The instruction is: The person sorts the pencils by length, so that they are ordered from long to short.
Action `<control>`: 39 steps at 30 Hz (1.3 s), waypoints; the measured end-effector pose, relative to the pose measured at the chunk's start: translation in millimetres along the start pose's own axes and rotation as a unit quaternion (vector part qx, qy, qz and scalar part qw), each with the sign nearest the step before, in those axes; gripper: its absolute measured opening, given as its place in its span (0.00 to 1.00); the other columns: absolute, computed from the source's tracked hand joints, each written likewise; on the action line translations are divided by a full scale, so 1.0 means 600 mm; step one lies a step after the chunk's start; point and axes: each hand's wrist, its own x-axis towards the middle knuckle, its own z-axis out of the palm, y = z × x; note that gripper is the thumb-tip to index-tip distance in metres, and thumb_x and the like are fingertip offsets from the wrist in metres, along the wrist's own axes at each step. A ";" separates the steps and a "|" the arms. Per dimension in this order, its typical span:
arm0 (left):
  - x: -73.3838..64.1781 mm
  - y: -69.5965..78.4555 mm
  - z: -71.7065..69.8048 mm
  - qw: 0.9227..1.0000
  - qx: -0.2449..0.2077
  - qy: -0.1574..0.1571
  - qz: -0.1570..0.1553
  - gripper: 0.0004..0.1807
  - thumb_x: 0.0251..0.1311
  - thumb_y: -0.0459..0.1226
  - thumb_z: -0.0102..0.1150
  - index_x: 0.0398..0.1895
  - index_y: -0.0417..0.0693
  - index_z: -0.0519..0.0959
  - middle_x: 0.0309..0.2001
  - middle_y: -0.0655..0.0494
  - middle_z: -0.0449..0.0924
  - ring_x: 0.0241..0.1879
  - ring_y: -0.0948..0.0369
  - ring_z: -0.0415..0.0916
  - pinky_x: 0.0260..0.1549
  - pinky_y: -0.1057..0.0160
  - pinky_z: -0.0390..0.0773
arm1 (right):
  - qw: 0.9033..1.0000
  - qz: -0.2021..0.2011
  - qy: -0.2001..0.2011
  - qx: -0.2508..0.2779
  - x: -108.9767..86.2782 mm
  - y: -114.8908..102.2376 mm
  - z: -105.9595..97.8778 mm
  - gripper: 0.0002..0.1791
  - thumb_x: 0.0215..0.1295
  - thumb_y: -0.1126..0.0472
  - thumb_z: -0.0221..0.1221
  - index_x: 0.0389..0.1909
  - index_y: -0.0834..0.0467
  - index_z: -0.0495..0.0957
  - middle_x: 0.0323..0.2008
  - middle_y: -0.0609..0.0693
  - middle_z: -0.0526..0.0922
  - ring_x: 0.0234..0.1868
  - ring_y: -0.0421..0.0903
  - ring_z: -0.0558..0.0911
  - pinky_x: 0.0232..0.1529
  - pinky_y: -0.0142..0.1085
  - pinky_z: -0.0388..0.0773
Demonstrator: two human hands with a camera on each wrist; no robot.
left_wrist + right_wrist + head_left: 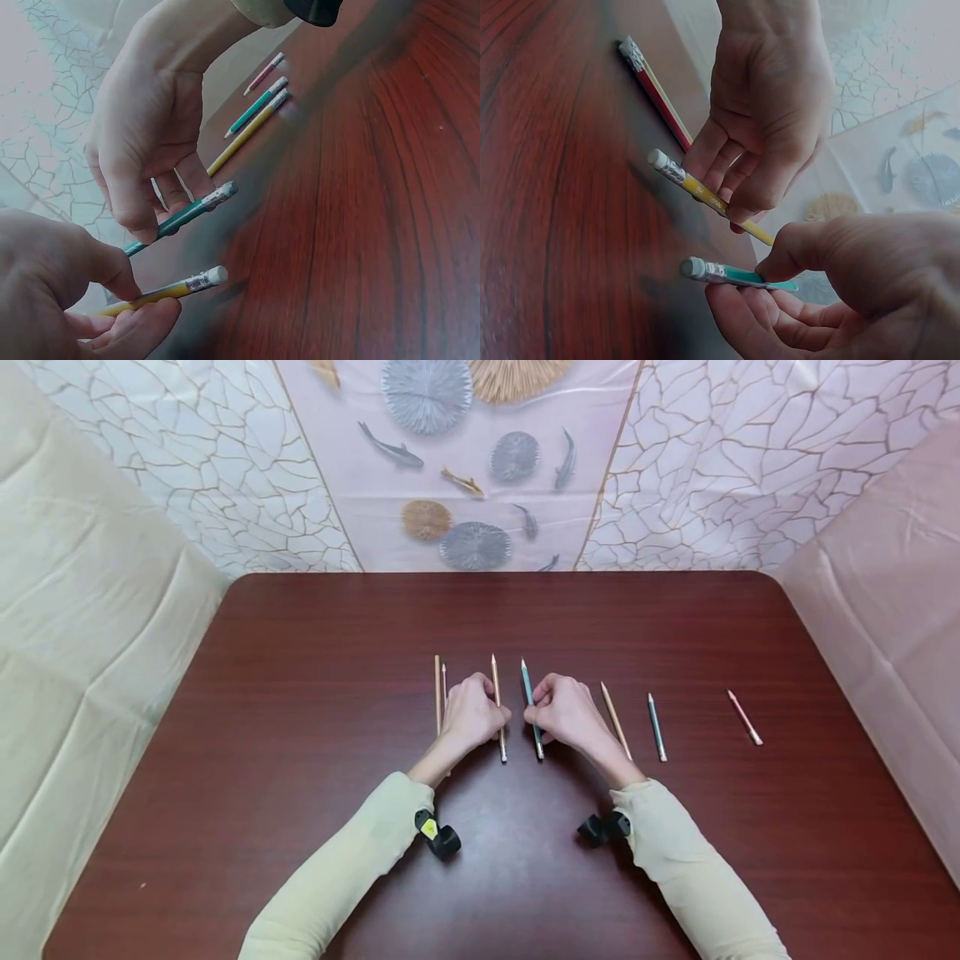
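My left hand (pixel 474 710) pinches a yellow pencil (pixel 496 681) between thumb and fingers, its white eraser end toward me. Close beside it, my right hand (pixel 567 712) pinches a green pencil (pixel 527 681), also with the eraser end nearer me. Both pencils point away, side by side with a narrow gap between them. In the left wrist view the yellow pencil (pixel 180 289) shows a metal band below its eraser. The green pencil (pixel 742 277) lies across the right fingers in the right wrist view.
Left of my left hand lie a yellowish pencil (pixel 438 685) and a red pencil (pixel 444 677), partly hidden by that hand. On the right side of the brown table (pixel 337 635) are a yellow pencil (pixel 613 714), a green pencil (pixel 657 727) and a short red pencil (pixel 745 717).
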 end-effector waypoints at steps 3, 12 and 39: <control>-0.001 -0.002 -0.003 1.000 0.023 0.004 -0.001 0.15 0.49 0.33 0.68 0.40 0.38 0.78 0.20 0.59 0.83 0.22 0.61 0.83 0.38 0.57 0.78 | 1.000 0.003 -0.004 0.000 0.000 -0.003 0.004 0.09 0.52 0.68 0.61 0.35 0.66 0.76 0.28 0.56 0.82 0.16 0.47 0.83 0.20 0.40 0.82; -0.004 -0.014 -0.012 0.998 0.068 0.014 -0.001 0.15 0.47 0.35 0.71 0.37 0.39 0.78 0.17 0.58 0.79 0.37 0.48 0.83 0.41 0.53 0.76 | 1.000 0.004 -0.019 -0.002 0.001 -0.009 0.023 0.09 0.52 0.68 0.61 0.34 0.66 0.75 0.27 0.54 0.83 0.17 0.49 0.84 0.20 0.40 0.81; -0.007 -0.027 -0.035 0.989 0.142 -0.034 0.032 0.13 0.44 0.30 0.65 0.10 0.46 0.73 0.15 0.55 0.74 0.27 0.51 0.79 0.34 0.55 0.79 | 0.999 0.007 -0.028 -0.045 0.001 -0.033 0.062 0.09 0.51 0.67 0.62 0.33 0.65 0.75 0.20 0.53 0.81 0.14 0.47 0.83 0.21 0.35 0.80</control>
